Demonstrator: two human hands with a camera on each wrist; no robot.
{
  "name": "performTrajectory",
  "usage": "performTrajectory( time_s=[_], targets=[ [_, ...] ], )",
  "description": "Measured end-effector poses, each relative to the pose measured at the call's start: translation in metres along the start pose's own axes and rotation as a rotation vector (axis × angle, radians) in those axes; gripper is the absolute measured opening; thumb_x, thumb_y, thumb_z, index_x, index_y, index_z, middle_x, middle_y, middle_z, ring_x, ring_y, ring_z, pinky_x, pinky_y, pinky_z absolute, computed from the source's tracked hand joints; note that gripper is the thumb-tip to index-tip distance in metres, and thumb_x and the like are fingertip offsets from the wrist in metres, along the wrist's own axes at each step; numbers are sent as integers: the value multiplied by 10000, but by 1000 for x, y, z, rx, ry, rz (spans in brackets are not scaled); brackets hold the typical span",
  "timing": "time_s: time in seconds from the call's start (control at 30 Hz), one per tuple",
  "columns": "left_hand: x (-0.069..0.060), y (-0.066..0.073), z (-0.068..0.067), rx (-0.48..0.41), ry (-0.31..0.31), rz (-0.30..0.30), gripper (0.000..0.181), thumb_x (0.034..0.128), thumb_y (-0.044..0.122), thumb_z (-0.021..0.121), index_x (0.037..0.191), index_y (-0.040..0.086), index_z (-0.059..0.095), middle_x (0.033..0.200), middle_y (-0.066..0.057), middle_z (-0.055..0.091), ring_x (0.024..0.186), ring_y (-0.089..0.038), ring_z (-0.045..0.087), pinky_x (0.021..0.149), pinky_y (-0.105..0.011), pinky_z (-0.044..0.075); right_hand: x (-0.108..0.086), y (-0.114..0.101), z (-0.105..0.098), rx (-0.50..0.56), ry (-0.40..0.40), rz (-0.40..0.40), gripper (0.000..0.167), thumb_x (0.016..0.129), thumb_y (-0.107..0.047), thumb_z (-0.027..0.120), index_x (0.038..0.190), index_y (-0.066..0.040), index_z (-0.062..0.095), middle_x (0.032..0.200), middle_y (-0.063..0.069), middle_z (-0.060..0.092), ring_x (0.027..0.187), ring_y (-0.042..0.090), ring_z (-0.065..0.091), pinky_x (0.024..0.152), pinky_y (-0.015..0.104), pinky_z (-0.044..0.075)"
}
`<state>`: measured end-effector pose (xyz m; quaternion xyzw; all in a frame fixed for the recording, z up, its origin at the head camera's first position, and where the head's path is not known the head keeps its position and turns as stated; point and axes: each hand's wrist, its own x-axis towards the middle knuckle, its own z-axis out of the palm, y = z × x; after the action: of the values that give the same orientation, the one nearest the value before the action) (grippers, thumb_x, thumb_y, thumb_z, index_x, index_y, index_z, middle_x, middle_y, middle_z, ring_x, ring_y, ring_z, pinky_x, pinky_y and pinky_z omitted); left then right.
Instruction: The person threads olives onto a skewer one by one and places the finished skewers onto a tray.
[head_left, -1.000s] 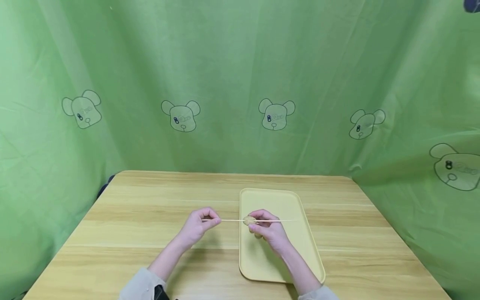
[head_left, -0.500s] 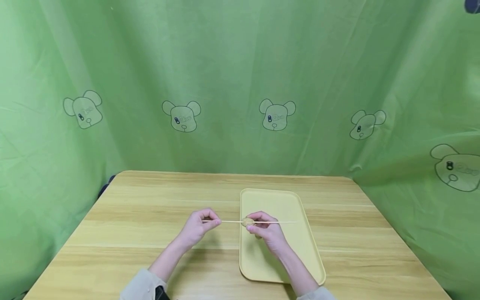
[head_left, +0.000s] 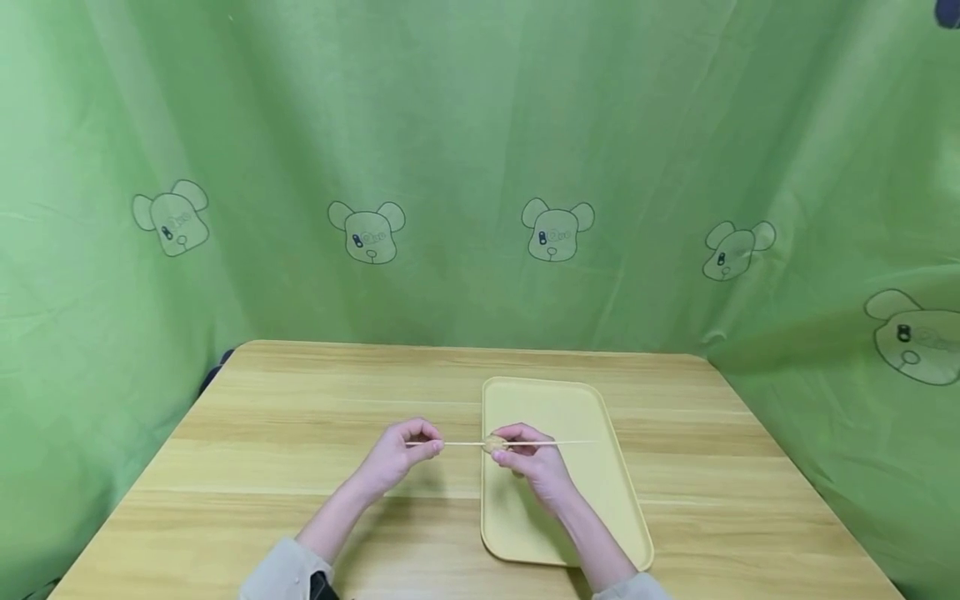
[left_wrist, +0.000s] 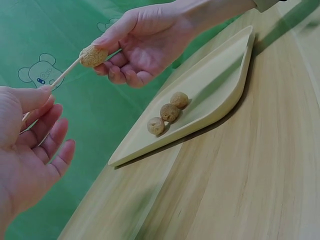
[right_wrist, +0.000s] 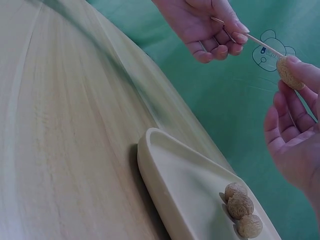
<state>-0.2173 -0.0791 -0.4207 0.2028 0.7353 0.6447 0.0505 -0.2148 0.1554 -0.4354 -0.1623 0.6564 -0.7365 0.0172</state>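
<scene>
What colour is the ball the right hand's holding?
The ball is light brown, its surface wrinkled; the left wrist view shows it best.

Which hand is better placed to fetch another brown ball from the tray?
Probably the right hand: it hangs over the tray where three balls lie, though it pinches another ball. The left hand, holding the stick, is outside the tray's edge.

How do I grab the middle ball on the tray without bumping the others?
Come from straight above, I'd say, and pinch the middle ball at its widest part, on the two sides facing across the row. It's round, the end balls crowd its remaining sides, and the tray blocks it underneath.
</scene>
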Motion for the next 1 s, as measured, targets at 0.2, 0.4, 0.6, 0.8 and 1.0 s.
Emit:
performTrajectory(
  time_s=[0.2, 0.4, 0.6, 0.8, 1.0],
  targets=[
    [-2, 1, 0, 27, -33, 0, 183, 882, 64, 598, 947, -106, 607, 918, -176, 624, 841, -186, 563, 797, -401, 474, -2, 2, -3, -15, -24, -15, 215, 750, 43, 689, 939, -52, 651, 801, -38, 615, 627, 39, 518, 497, 165, 336],
    [-1, 2, 1, 43, -8, 17, 183, 884, 82, 604, 940, -91, 621, 923, -199, 623, 826, -155, 565, 776, -347, 475, -3, -1, -7, -1, -66, -2, 226, 769, -18, 700, 983, -66, 645, 830, -27, 621, 667, 55, 555, 539, 167, 386],
    [0, 2, -1, 15, 37, 6, 199, 891, 76, 597, 971, -106, 608, 890, -155, 631, 835, -143, 591, 789, -284, 483, -1, -5, -20, -57, -54, -24, 338, 803, 19, 657, 1099, 138, 546, 885, 16, 634, 754, 113, 585, 614, 191, 464],
    [1, 3, -8, -3, 77, 0, 193, 891, 51, 588, 966, -127, 595, 830, -28, 622, 826, -148, 580, 783, -279, 486, -1, -7, -43, -116, 36, -14, 404, 818, 6, 650, 1122, 206, 475, 957, 50, 632, 884, 126, 586, 750, 226, 497],
    [-1, 3, -13, 3, 68, -10, 200, 894, 70, 592, 963, -118, 598, 842, -38, 626, 849, -199, 588, 784, -292, 491, -1, -4, -67, -200, 66, 63, 407, 825, -19, 652, 1154, 161, 494, 1002, 97, 635, 911, 162, 607, 756, 281, 511]
  ],
)
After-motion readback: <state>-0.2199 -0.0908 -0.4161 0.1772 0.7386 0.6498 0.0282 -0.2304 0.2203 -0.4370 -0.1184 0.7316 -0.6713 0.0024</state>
